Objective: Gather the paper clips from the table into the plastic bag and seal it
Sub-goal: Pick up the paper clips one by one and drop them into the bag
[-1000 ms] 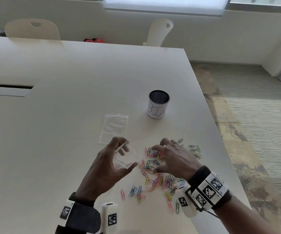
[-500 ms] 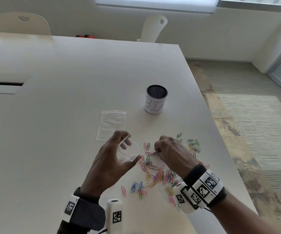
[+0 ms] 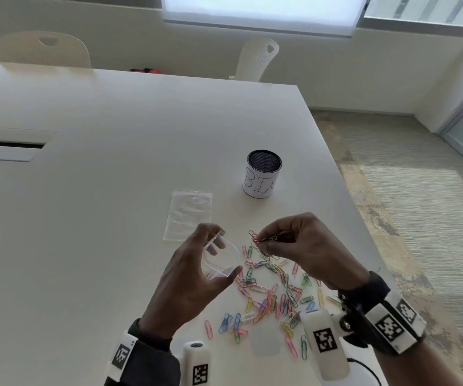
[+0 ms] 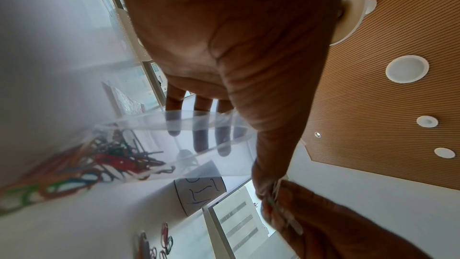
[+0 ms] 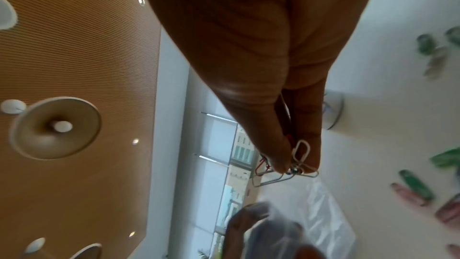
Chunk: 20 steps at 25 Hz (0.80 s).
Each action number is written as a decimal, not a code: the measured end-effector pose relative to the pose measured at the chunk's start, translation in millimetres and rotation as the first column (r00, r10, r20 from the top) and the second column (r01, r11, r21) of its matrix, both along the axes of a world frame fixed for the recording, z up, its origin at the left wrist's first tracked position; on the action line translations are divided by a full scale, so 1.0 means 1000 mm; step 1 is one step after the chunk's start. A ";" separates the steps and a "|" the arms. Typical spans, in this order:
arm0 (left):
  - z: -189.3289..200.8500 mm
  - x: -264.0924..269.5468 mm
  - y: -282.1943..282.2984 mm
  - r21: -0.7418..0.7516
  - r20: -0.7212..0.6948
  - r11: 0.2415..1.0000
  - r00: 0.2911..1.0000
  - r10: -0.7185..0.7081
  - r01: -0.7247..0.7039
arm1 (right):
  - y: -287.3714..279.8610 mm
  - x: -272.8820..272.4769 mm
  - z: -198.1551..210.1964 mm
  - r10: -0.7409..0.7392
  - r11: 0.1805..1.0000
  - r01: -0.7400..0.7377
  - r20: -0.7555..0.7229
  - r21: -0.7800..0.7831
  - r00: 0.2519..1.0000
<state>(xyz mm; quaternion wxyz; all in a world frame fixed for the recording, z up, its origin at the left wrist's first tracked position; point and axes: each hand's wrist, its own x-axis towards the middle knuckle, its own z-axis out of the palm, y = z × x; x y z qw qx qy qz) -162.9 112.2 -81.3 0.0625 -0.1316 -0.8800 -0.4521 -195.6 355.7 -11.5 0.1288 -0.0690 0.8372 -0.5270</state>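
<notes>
My left hand (image 3: pixel 224 253) holds a small clear plastic bag (image 3: pixel 213 267) just above the white table, thumb and fingers spreading its mouth toward the right. My right hand (image 3: pixel 266 243) pinches a tangled bunch of paper clips (image 3: pixel 255 237) lifted off the table, a short way right of the bag mouth. In the right wrist view thumb and fingers squeeze red and white clips (image 5: pixel 298 162). Coloured clips (image 4: pixel 112 162) show through the bag's film (image 4: pixel 199 145). Many loose clips (image 3: pixel 269 299) lie scattered under and behind my right hand.
A second clear bag (image 3: pixel 188 215) lies flat on the table beyond my left hand. A mesh cup labelled BIN (image 3: pixel 263 174) stands further back. The table edge (image 3: pixel 350 190) runs close on the right. Two chairs stand at the far side.
My right hand closed on clips in the pile, then rose with a bunch and moved left toward the bag mouth. My left hand kept holding the bag open.
</notes>
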 end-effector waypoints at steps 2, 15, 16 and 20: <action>-0.001 0.001 0.001 0.003 0.005 1.000 1.000 0.005 -0.005 | -0.011 0.005 0.016 0.056 0.998 -0.056 -0.021 -0.027 0.998; -0.003 0.006 0.014 0.105 0.057 0.994 0.998 0.006 -0.012 | -0.074 0.015 0.009 0.371 0.863 -0.216 -0.283 0.457 0.884; -0.003 0.006 0.013 0.111 0.052 0.994 0.999 0.007 -0.013 | -0.077 0.015 0.008 0.379 0.859 -0.220 -0.284 0.462 0.881; -0.001 0.006 0.009 0.106 0.034 0.994 0.999 0.013 -0.017 | -0.078 0.016 0.014 0.356 0.888 -0.220 -0.301 0.403 0.884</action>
